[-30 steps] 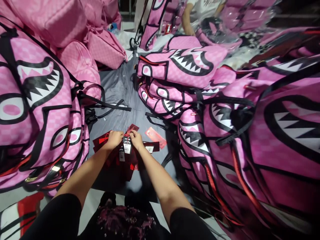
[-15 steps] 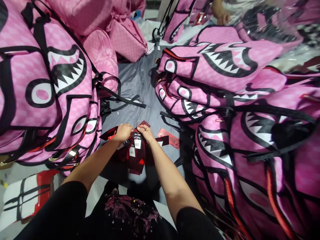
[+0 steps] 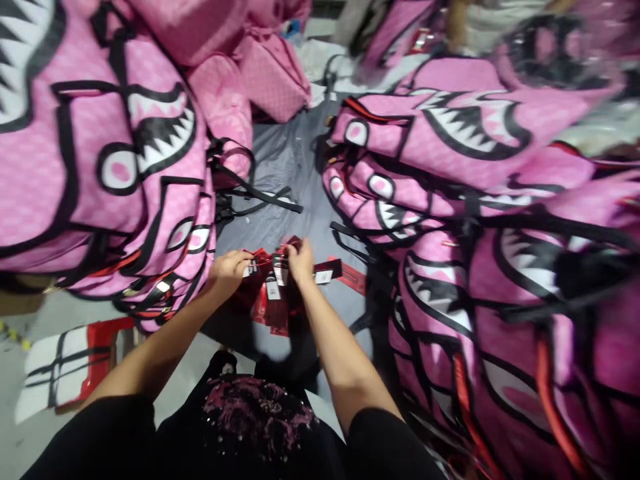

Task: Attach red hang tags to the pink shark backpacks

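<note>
A bunch of dark red and black hang tags (image 3: 279, 307) with white barcode labels hangs between my hands at the near end of the grey-covered table (image 3: 287, 160). My left hand (image 3: 229, 272) is closed at the left side of the bunch, its fingers pinching a tag with a red string. At the top of the bunch my right hand (image 3: 301, 263) is closed, with thumb and fingers together on the tags. One black tag with a white label (image 3: 325, 275) sticks out right of that hand. Beyond it lies a red tag (image 3: 354, 277) on the table.
Pink backpacks (image 3: 85, 140) with shark mouths are piled on the left, more pink backpacks (image 3: 450, 167) on the right. Plain pink bags (image 3: 273, 77) stand at the far left. Black straps (image 3: 267, 197) reach onto the table. A white and red box (image 3: 65, 367) stands low left. Another person's arm (image 3: 456, 27) shows at the back.
My left hand has moved left, away from my right hand, and the tags between them are spread wider. The whole view has shifted, with things appearing further right.
</note>
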Motion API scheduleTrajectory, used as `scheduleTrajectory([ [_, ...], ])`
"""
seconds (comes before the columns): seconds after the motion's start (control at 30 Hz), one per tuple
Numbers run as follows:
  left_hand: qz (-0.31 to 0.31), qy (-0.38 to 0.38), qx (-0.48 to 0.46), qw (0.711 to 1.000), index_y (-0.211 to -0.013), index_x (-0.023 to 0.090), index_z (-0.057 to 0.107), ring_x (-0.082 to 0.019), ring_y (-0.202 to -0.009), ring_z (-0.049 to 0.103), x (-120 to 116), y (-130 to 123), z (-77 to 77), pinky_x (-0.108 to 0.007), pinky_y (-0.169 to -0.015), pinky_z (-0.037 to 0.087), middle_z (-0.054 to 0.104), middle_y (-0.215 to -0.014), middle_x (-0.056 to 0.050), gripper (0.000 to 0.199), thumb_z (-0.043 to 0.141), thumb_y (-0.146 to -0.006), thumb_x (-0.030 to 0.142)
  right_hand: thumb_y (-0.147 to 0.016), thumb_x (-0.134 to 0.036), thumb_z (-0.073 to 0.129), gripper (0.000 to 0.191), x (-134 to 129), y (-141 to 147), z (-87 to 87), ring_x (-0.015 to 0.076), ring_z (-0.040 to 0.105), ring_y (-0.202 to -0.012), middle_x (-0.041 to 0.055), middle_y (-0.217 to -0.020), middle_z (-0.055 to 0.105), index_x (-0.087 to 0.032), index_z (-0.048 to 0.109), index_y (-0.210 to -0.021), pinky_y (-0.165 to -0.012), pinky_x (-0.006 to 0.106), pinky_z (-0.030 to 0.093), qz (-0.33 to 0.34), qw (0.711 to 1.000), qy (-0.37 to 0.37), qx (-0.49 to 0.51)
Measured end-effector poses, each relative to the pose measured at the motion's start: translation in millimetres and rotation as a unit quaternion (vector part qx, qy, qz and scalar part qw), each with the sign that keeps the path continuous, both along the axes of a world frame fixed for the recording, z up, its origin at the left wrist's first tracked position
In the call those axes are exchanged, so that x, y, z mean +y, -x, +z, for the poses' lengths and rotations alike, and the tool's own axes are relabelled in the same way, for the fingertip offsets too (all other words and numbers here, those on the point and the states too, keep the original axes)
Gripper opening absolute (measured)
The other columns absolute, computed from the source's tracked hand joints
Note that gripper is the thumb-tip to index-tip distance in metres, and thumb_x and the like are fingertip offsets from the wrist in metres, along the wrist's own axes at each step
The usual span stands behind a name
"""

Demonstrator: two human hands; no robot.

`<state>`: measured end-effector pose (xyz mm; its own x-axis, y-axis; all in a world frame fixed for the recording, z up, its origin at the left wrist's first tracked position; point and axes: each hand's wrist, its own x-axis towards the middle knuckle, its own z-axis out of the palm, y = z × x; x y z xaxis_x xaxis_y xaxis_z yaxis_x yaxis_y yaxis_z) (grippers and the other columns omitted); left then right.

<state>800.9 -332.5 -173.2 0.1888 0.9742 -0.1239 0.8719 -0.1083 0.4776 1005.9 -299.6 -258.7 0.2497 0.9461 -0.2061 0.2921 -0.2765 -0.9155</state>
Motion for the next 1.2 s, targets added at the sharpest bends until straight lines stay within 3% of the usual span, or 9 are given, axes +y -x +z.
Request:
scheduleTrajectory([
  [0.1,0.010,-0.061,-0.140,0.988,-0.096,0.020,0.073,-0.016,-0.093,0.066,-28.9,16.5,5.3,-0.027,-0.089,0.050,0.073,-0.099,-0.003,0.023,0.051,-0.091,0.020,-0.088,-0.051,0.049,0.046,-28.9,13.6,35.4,0.0230,0.062,-0.098,0.0114,-0.102,0.068,-0.014,0.062,-0.111,-0.091,0.039,0.048,0.022,0.997,-0.065,0.031],
  [0.2,-0.044,-0.073,-0.220,0.972,-0.096,0.017,0.073,-0.015,-0.089,0.067,-53.6,34.9,6.2,-0.026,-0.085,0.052,0.073,-0.097,-0.006,0.021,0.053,-0.091,0.020,-0.089,-0.054,0.053,0.045,-65.6,37.1,65.1,0.0191,0.063,-0.075,0.0049,-0.082,0.069,-0.017,0.067,-0.112,-0.075,0.034,0.052,0.136,0.982,-0.106,0.082],
  [0.4,-0.079,-0.035,-0.286,0.954,-0.101,0.018,0.072,-0.015,-0.094,0.067,-106.6,104.9,3.5,-0.025,-0.091,0.048,0.073,-0.100,-0.004,0.021,0.053,-0.096,0.025,-0.086,-0.049,0.064,0.032,-131.5,119.7,93.9,0.0168,0.064,-0.064,0.0034,-0.074,0.069,-0.018,0.070,-0.090,-0.064,0.029,0.054,0.186,0.973,-0.136,-0.019],
  [0.53,-0.080,-0.006,-0.347,0.934,-0.108,0.019,0.070,-0.014,-0.096,0.068,-146.5,195.0,-13.1,-0.022,-0.088,0.048,0.073,-0.106,-0.004,0.022,0.053,-0.095,0.025,-0.087,-0.050,0.063,0.034,-168.9,211.2,91.6,0.0155,0.064,-0.058,0.0036,-0.070,0.069,-0.017,0.069,-0.090,-0.057,0.026,0.053,0.185,0.971,-0.130,-0.083],
  [0.7,-0.029,-0.006,-0.319,0.947,-0.104,0.020,0.072,-0.015,-0.096,0.068,-172.2,351.2,-46.6,-0.023,-0.087,0.049,0.074,-0.105,-0.004,0.022,0.052,-0.095,0.024,-0.095,-0.050,0.047,0.041,-201.7,343.7,58.2,0.0162,0.065,-0.060,0.0045,-0.072,0.070,-0.015,0.066,-0.105,-0.060,0.028,0.055,0.277,0.954,-0.025,-0.111],
  [0.8,0.085,0.019,-0.265,0.960,-0.102,0.021,0.072,-0.015,-0.093,0.068,-172.7,439.9,-73.5,-0.024,-0.084,0.049,0.074,-0.102,-0.003,0.023,0.050,-0.095,0.022,-0.097,-0.037,0.043,0.038,-201.5,412.3,36.6,0.0226,0.070,-0.091,0.0125,-0.104,0.072,-0.014,0.062,-0.120,-0.082,0.037,0.057,0.391,0.892,-0.023,-0.226],
  [0.93,0.170,0.061,-0.208,0.961,-0.101,0.022,0.071,-0.017,-0.096,0.067,-162.8,508.2,-106.5,-0.026,-0.083,0.048,0.073,-0.103,-0.002,0.023,0.050,-0.093,0.020,-0.094,-0.015,0.040,0.043,-174.2,491.2,19.5,0.0265,0.063,-0.114,0.0184,-0.131,0.061,-0.011,0.054,-0.135,-0.097,0.039,0.051,0.526,0.721,-0.014,-0.451],
  [1.03,0.170,0.084,-0.223,0.956,-0.101,0.024,0.071,-0.017,-0.097,0.067,-151.4,518.1,-121.0,-0.025,-0.082,0.048,0.074,-0.103,-0.001,0.024,0.050,-0.092,0.019,-0.089,-0.004,0.035,0.053,-157.9,529.7,8.8,0.0261,0.070,-0.094,0.0234,-0.129,0.060,-0.006,0.048,-0.140,-0.079,0.036,0.056,0.530,0.632,0.076,-0.560],
  [1.2,0.140,0.147,-0.240,0.949,-0.099,0.027,0.073,-0.017,-0.087,0.068,-136.4,502.8,-138.9,-0.024,-0.072,0.047,0.074,-0.092,0.000,0.024,0.050,-0.092,0.022,-0.084,-0.005,0.034,0.069,-173.3,533.0,-3.9,0.0298,0.072,-0.086,0.0318,-0.153,0.030,-0.004,0.028,-0.153,-0.065,0.041,0.059,0.488,0.595,0.125,-0.626],
])
